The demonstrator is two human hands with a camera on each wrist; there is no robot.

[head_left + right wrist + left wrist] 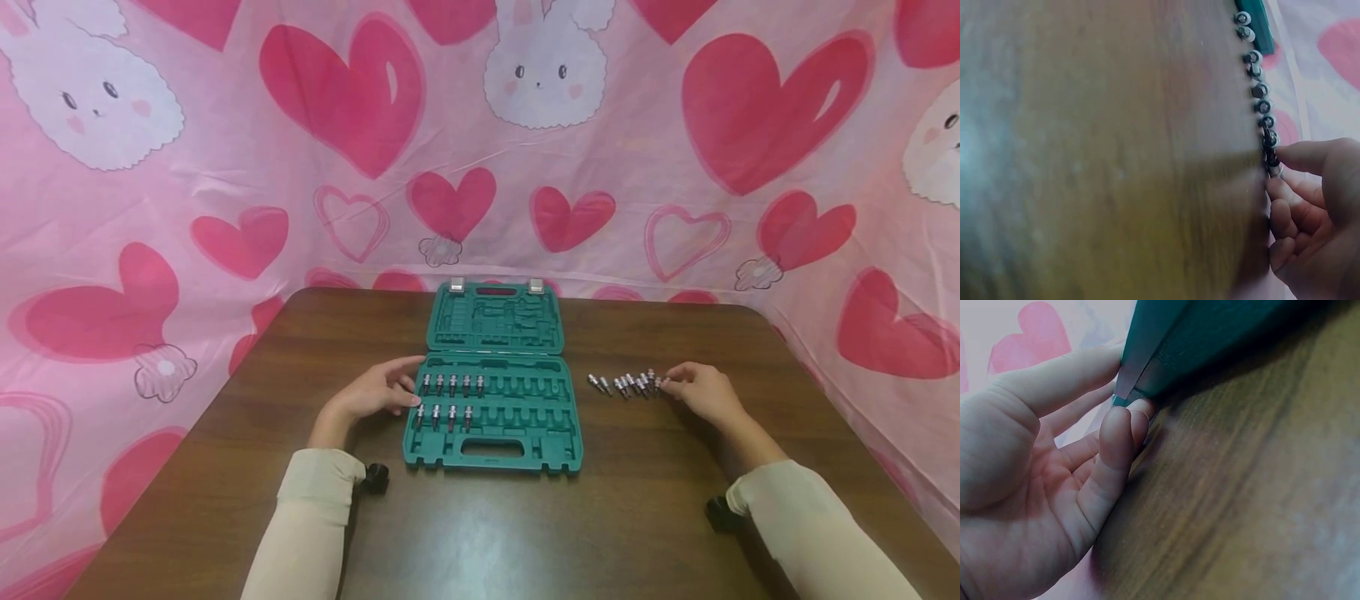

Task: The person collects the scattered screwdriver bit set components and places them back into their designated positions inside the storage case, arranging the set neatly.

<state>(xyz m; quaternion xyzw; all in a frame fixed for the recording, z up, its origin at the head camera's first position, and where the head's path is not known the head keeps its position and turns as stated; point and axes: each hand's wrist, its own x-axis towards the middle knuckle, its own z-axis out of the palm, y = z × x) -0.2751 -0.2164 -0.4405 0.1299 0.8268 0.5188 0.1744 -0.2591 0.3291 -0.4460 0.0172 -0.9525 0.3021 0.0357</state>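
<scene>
One table (480, 533), bearing one open green case (536, 450). Two hands: left hand (375, 390) clamped on the case's left edge; right hand (705, 392) pinching one bit (1274, 167). Nine seated bits (452, 384), five behind four. Eight loose bits (1261, 91) lined up right of the case.

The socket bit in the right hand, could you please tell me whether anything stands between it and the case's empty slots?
Yes, on the tabletop: other loose bits lie between the bit pinched by the right hand and the green case. Above them, nothing visible blocks the empty slots; the lid is open.
</scene>
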